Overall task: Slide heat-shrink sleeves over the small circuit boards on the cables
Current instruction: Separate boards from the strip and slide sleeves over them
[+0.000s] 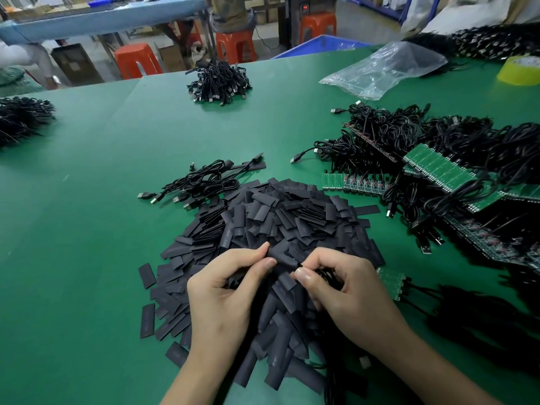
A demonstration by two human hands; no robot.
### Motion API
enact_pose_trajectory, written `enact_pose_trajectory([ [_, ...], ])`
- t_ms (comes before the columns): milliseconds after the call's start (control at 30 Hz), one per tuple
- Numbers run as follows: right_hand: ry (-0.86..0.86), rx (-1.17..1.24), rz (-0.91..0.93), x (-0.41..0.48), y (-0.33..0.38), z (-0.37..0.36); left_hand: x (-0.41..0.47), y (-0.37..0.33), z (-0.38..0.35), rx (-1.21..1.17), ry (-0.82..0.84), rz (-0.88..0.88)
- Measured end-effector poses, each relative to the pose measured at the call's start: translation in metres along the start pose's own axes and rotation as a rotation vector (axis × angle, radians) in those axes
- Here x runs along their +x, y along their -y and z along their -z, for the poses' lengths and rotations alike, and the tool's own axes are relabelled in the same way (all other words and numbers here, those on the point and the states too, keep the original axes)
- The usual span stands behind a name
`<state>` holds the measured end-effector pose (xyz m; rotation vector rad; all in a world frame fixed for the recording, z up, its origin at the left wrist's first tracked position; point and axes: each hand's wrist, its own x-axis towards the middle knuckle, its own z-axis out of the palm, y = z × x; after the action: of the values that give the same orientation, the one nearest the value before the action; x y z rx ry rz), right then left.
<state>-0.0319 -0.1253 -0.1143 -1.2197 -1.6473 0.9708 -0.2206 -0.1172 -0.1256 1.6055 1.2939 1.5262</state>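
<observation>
A big heap of flat black heat-shrink sleeves lies on the green table. Above its near side, my left hand pinches one black sleeve between thumb and fingers. My right hand grips a black cable at the sleeve's right end; the small board at the cable's tip is hidden by my fingers and the sleeve. A strip of green circuit boards with cables lies just right of my right hand.
A small bunch of sleeved cables lies beyond the heap. Piles of black USB cables with green board panels fill the right side. Other cable bundles sit far back and at far left. A plastic bag and yellow tape roll lie at back right.
</observation>
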Motion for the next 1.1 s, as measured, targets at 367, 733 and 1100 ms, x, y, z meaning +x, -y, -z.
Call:
enact_pose_trajectory([
  [367, 0.011, -0.121, 0.05, 0.002, -0.001, 0.0, 0.013, 0.005, 0.012, 0.476, 0.195, -0.493],
  [733, 0.028, 0.005, 0.014, 0.003, -0.001, 0.004, 0.007, 0.007, 0.009, 0.465, 0.25, -0.529],
  [1100, 0.02, -0.023, -0.01, 0.002, 0.003, 0.005, 0.005, 0.004, 0.008, 0.51, 0.282, -0.569],
])
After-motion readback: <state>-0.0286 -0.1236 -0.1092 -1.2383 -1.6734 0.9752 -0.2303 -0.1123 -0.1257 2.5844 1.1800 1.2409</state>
